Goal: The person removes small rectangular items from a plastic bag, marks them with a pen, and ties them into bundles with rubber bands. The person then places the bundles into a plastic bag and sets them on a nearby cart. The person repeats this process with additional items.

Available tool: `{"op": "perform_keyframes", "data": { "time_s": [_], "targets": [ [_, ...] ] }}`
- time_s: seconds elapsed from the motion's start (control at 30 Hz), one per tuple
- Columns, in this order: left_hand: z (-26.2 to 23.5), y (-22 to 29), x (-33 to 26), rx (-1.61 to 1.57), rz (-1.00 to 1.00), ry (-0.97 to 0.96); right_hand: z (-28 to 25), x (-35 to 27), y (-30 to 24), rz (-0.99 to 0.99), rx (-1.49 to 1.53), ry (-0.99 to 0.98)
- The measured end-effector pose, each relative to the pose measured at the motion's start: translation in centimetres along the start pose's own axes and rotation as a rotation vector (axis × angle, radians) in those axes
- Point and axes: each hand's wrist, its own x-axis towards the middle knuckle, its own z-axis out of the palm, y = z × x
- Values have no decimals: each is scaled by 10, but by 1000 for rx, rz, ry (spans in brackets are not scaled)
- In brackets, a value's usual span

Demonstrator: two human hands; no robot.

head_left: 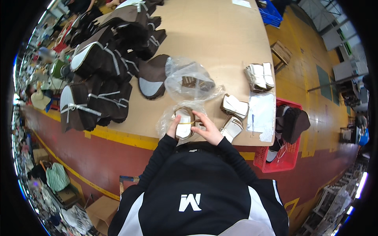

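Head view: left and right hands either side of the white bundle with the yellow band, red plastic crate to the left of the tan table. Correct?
Wrong side: the head view shows the red plastic crate right of the tan table. Rest holds: left hand and right hand flank the white yellow-banded bundle.
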Motion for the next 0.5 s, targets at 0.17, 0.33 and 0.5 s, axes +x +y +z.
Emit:
{"op": "perform_keyframes", "data": {
  "time_s": [0.17,0.33,0.5],
  "targets": [
    [21,-17,-8,117,-79,28,3,-35,31,188,184,105],
    [37,-28,3,94,-133,-44,-4,-52,49,399,556,185],
    [37,-38,14,188,-80,-42,-17,-45,36,278,611,103]
  ]
}}
